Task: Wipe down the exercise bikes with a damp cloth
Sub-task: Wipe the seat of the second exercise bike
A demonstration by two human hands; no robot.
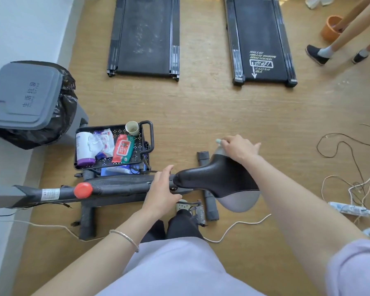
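Observation:
The exercise bike [115, 189] stands below me, its dark frame bar running left to right with a red knob [83, 190] on it. The black saddle [218, 178] has grey side parts. My left hand [161, 190] grips the frame bar just left of the saddle's nose. My right hand [238, 148] is at the saddle's far edge and pinches a small pale teal cloth [218, 142], of which only a corner shows. One pedal [198, 210] sits beside my foot.
A black basket cart [146, 133] with a wipes pack, a bottle and a cup stands behind the bike. A grey lidded bin [24, 97] is at left. Two treadmills [144, 35] [261, 39] lie ahead. Another person's legs [329, 45] and an orange bucket [330, 28] are at top right. Cables and a power strip [350, 209] lie at right.

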